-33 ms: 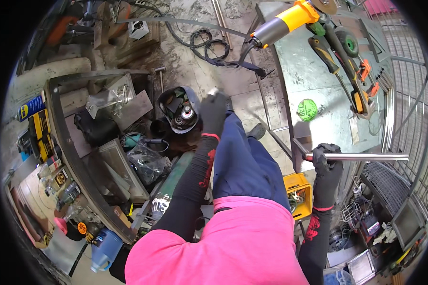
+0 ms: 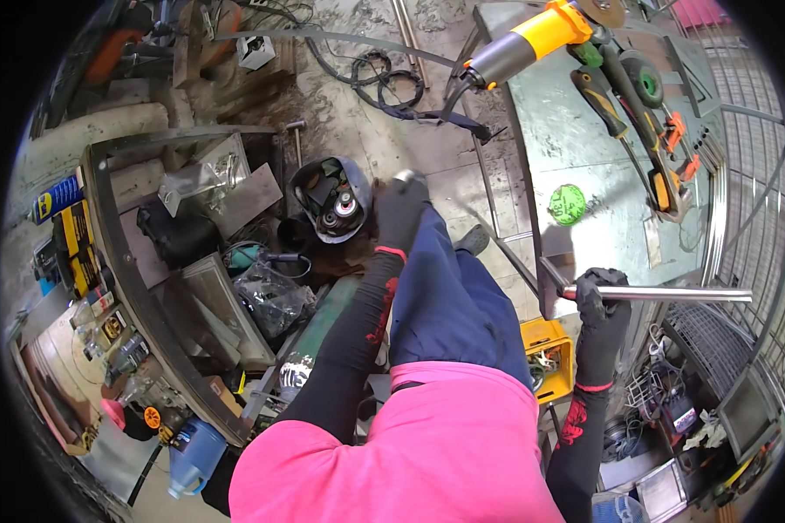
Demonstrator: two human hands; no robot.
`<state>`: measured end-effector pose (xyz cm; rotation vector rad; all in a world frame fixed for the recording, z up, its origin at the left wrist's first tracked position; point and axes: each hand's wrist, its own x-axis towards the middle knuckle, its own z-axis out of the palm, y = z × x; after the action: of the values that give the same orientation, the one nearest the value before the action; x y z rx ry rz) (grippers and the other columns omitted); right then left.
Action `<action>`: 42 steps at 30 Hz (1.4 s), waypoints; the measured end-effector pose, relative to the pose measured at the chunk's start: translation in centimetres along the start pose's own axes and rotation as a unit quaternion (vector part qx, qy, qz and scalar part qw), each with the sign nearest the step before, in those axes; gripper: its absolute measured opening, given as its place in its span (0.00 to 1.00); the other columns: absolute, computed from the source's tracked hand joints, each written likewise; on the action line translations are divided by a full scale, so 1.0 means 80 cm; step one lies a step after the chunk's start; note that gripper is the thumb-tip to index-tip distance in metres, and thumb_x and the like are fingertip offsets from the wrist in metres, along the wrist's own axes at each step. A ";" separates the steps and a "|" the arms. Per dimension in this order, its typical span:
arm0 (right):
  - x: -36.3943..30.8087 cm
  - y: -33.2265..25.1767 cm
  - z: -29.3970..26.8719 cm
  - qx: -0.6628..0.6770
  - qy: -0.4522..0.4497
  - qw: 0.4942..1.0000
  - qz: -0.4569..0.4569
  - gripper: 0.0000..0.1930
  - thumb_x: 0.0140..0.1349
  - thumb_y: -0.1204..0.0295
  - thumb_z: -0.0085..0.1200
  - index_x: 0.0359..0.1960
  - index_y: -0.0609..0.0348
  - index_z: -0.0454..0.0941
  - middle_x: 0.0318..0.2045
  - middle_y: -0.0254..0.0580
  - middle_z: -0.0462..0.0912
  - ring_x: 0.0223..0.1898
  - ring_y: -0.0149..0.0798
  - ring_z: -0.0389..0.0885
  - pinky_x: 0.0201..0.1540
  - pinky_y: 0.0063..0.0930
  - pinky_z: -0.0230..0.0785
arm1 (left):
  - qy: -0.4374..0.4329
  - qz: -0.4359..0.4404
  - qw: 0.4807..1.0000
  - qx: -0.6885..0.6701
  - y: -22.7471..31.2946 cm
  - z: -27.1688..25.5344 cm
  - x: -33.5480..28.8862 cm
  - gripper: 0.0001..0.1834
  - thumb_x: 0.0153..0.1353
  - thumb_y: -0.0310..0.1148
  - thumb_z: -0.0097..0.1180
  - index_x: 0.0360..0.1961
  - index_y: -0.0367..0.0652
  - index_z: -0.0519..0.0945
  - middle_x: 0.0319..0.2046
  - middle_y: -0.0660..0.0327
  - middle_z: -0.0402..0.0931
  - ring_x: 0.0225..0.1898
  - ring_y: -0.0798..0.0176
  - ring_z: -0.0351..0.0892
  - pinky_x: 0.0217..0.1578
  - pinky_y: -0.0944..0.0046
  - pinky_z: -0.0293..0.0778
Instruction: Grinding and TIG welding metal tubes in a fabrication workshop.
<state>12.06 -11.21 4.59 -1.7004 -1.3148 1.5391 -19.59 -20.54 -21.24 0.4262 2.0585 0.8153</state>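
1. Two hands in dark gloves are at work: the left hand (image 2: 401,218) is beside the thigh of the blue trousers, and the right hand (image 2: 604,309) is at the near edge of the metal table (image 2: 615,174).
2. Right hand has its fingers folded around one shiny metal tube (image 2: 693,295), whose long part goes out to the right.
3. Left hand has curled fingers, and one small pale piece (image 2: 407,176) shows at its far end; whether the fingers hold it, one cannot tell.
4. Just left of this hand stands one round grey container (image 2: 358,180). It holds one can with red and white colour (image 2: 345,204) and several dark things, too crowded for counting.
5. Farther left is one big open bin (image 2: 113,227) with dark frame. Inside lie one black bundle (image 2: 179,235), one clear plastic bag (image 2: 275,301) and some flat plates.
6. One yellow crate (image 2: 542,330) stands left of the right forearm, with tangled pieces inside; their number is not clear.
7. One blue jug (image 2: 192,458) is at near left; its content cannot be seen.
8. On the table are counted one orange-and-grey power tool (image 2: 532,45), one green disc (image 2: 568,205) and one green-hubbed wheel (image 2: 644,81).
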 end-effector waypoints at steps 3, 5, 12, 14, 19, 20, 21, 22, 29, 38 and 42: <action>-0.003 -0.007 0.005 0.000 0.007 1.000 0.000 0.12 0.72 0.73 0.66 0.47 0.59 0.74 0.42 0.32 0.78 0.41 0.25 0.73 0.46 0.23 0.71 | 0.012 0.144 0.983 0.109 -0.021 0.061 -0.018 0.20 0.67 0.45 0.64 0.54 0.44 0.88 0.40 0.47 0.87 0.39 0.48 0.86 0.44 0.52 0.79; -0.005 -0.001 0.003 -0.017 0.017 1.000 0.008 0.13 0.71 0.72 0.66 0.47 0.60 0.74 0.42 0.32 0.78 0.42 0.26 0.73 0.49 0.26 0.72 | 0.018 0.240 0.954 0.177 -0.035 0.081 -0.004 0.20 0.66 0.44 0.65 0.53 0.44 0.88 0.40 0.49 0.86 0.40 0.46 0.85 0.44 0.50 0.79; -0.008 0.003 0.000 -0.110 0.084 0.990 0.032 0.18 0.68 0.72 0.67 0.53 0.63 0.71 0.44 0.35 0.77 0.44 0.29 0.74 0.51 0.28 0.74 | 0.017 0.488 0.850 0.200 0.029 0.206 0.143 0.17 0.54 0.32 0.67 0.47 0.46 0.85 0.46 0.52 0.82 0.52 0.43 0.78 0.58 0.44 0.69; -0.022 0.017 -0.022 -0.188 0.080 0.978 0.042 0.24 0.69 0.71 0.68 0.58 0.66 0.68 0.46 0.38 0.77 0.46 0.31 0.75 0.51 0.29 0.76 | 0.028 0.559 0.783 0.273 0.041 0.248 0.201 0.15 0.56 0.28 0.60 0.46 0.46 0.86 0.47 0.51 0.83 0.55 0.42 0.77 0.62 0.39 0.68; -0.082 0.048 -0.069 -0.385 0.173 0.906 0.022 0.27 0.77 0.65 0.63 0.68 0.71 0.69 0.55 0.51 0.83 0.57 0.46 0.83 0.68 0.44 0.74 | 0.067 0.467 0.761 0.445 -0.016 0.345 0.333 0.18 0.71 0.32 0.52 0.56 0.45 0.89 0.54 0.49 0.88 0.65 0.36 0.79 0.73 0.26 0.58; -0.089 0.057 -0.077 -0.476 0.161 0.864 -0.006 0.23 0.78 0.64 0.61 0.64 0.69 0.73 0.55 0.52 0.84 0.57 0.51 0.84 0.71 0.47 0.71 | 0.006 0.396 0.766 0.507 -0.016 0.362 0.345 0.19 0.72 0.32 0.51 0.56 0.46 0.90 0.54 0.49 0.89 0.63 0.36 0.81 0.72 0.26 0.59; -0.095 0.065 -0.085 -0.563 0.156 0.811 -0.036 0.20 0.79 0.63 0.60 0.59 0.68 0.77 0.55 0.54 0.85 0.57 0.55 0.84 0.74 0.51 0.69 | -0.056 0.320 0.760 0.563 -0.016 0.376 0.348 0.19 0.73 0.33 0.50 0.56 0.46 0.90 0.53 0.48 0.89 0.62 0.36 0.83 0.72 0.27 0.60; -0.100 0.061 -0.079 -0.599 0.146 0.788 0.002 0.17 0.80 0.62 0.59 0.55 0.66 0.79 0.54 0.55 0.85 0.58 0.59 0.84 0.75 0.53 0.67 | -0.059 0.338 0.741 0.578 -0.009 0.382 0.336 0.19 0.73 0.33 0.51 0.55 0.46 0.91 0.52 0.49 0.90 0.59 0.37 0.85 0.70 0.27 0.61; -0.072 0.050 -0.039 -0.433 0.209 0.877 0.030 0.22 0.78 0.58 0.62 0.57 0.68 0.76 0.51 0.50 0.83 0.54 0.49 0.81 0.67 0.49 0.71 | -0.098 0.446 0.742 0.490 0.019 0.323 0.295 0.14 0.66 0.36 0.57 0.44 0.45 0.91 0.37 0.52 0.92 0.42 0.44 0.93 0.44 0.39 0.80; -0.022 0.027 -0.011 -0.080 0.090 0.992 0.023 0.26 0.72 0.69 0.68 0.65 0.59 0.69 0.52 0.35 0.74 0.52 0.30 0.72 0.58 0.27 0.71 | -0.240 0.146 0.905 0.319 0.044 0.216 0.177 0.26 0.57 0.53 0.62 0.45 0.41 0.90 0.40 0.44 0.90 0.42 0.39 0.90 0.46 0.45 0.84; -0.003 0.011 -0.013 -0.105 0.019 0.994 -0.009 0.18 0.73 0.64 0.66 0.52 0.65 0.78 0.49 0.38 0.80 0.49 0.32 0.78 0.57 0.32 0.76 | -0.257 0.108 0.955 0.098 0.025 0.149 0.110 0.23 0.59 0.50 0.63 0.41 0.38 0.89 0.28 0.53 0.84 0.27 0.57 0.84 0.33 0.55 0.81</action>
<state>13.36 -11.55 4.18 -1.8283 -1.5123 1.3925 -14.87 -9.45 -30.10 0.8883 1.6231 0.5484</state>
